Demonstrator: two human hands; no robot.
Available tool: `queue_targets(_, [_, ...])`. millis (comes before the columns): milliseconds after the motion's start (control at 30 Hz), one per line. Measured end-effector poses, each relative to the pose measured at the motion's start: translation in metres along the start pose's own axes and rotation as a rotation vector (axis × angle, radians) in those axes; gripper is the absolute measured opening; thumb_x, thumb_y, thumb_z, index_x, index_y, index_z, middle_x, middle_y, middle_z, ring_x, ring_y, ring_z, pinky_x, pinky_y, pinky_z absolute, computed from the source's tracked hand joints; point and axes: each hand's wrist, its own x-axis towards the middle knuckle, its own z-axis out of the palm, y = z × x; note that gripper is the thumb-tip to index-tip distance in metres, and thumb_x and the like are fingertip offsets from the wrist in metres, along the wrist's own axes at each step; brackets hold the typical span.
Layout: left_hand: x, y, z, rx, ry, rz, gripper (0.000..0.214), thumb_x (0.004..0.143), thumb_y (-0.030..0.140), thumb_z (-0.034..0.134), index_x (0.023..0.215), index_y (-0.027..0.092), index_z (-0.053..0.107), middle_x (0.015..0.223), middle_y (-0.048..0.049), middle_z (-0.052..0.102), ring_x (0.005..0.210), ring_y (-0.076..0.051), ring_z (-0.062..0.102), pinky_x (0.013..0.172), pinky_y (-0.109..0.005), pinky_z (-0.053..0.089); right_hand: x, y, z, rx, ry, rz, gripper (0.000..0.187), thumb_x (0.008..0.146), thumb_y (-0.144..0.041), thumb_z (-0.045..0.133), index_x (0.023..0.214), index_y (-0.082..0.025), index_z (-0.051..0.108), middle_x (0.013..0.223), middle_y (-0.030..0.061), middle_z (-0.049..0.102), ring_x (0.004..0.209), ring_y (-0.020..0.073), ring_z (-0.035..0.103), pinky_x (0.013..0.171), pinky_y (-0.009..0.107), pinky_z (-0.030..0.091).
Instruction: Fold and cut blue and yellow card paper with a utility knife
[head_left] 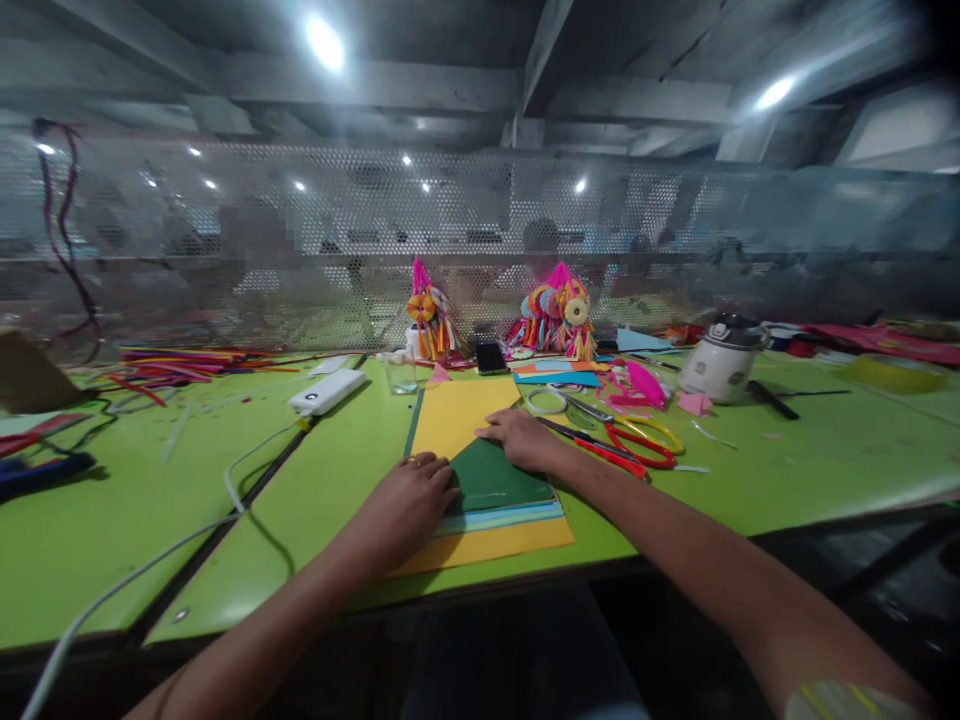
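Observation:
A stack of coloured paper lies before me, with a yellow sheet (457, 415) at the back and a dark green sheet (502, 485) on top in front. A slanting edge divides the yellow from the green. My left hand (412, 500) is at the stack's left side, its bent fingers closed on the edge of the green paper; the fingertips are partly hidden. From the right, my right hand (521, 440) lies over the slanting edge with its fingers stretched to the left. Light blue sheets (499, 517) and an orange sheet (517, 545) show beneath, towards me.
Red-handled scissors (611, 455) and yellow-handled scissors (649, 428) lie right of the paper. Farther back are a phone (490, 358), a glass (401, 375), a white kettle-like jug (720, 365) and tasselled ornaments (559, 310). A white power bank (328, 392) with a cable lies left.

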Motion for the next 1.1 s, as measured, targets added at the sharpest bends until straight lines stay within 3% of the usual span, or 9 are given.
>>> queue_targets(200, [-0.035,0.002,0.003,0.09,0.02,-0.027,0.024,0.095,0.023,0.048,0.112,0.014,0.062,0.123,-0.013,0.064,0.128,-0.032,0.048,0.102,-0.049,0.042,-0.002,-0.001,0.001,0.023,0.016,0.005,0.049,0.087,-0.008,0.044,0.13,-0.025,0.06,0.133,0.0129,0.058,0.119,0.0255,0.053,0.098,0.039,0.037])
queue_targets(567, [-0.07,0.007,0.011,0.074,0.292,-0.048,0.032,0.098,0.022,0.037,0.109,0.009,0.064,0.112,-0.0163,0.069,0.109,-0.028,0.061,0.094,-0.046,0.052,-0.002,0.004,0.006,0.07,0.053,-0.015,0.047,0.087,-0.008,0.045,0.128,-0.024,0.062,0.13,0.0124,0.059,0.117,0.0245,0.054,0.098,0.038,0.039])
queue_targets(833, [-0.082,0.007,0.014,-0.064,0.341,-0.146,0.032,0.096,0.025,0.04,0.11,0.013,0.066,0.109,-0.0133,0.071,0.107,-0.027,0.063,0.092,-0.043,0.054,-0.002,0.006,0.011,0.11,0.078,-0.026,0.045,0.09,-0.008,0.044,0.127,-0.024,0.063,0.127,0.013,0.059,0.115,0.0234,0.053,0.097,0.037,0.039])
queue_targets(967, [-0.066,-0.013,-0.006,-0.245,0.304,-0.289,0.035,0.094,0.038,0.043,0.102,0.018,0.071,0.101,-0.0097,0.073,0.09,-0.022,0.068,0.083,-0.035,0.055,-0.003,0.004,0.01,0.117,0.104,-0.025,0.042,0.091,-0.009,0.044,0.126,-0.023,0.064,0.122,0.0135,0.061,0.111,0.0228,0.052,0.095,0.037,0.039])
queue_targets(1100, [-0.003,-0.05,-0.027,-0.325,0.065,-0.434,0.04,0.094,0.044,0.041,0.104,0.02,0.071,0.101,-0.0067,0.074,0.088,-0.02,0.069,0.078,-0.028,0.052,-0.004,0.002,0.007,0.13,0.114,-0.049,0.037,0.09,-0.012,0.049,0.12,-0.022,0.068,0.113,0.0126,0.064,0.106,0.0215,0.053,0.092,0.035,0.041])
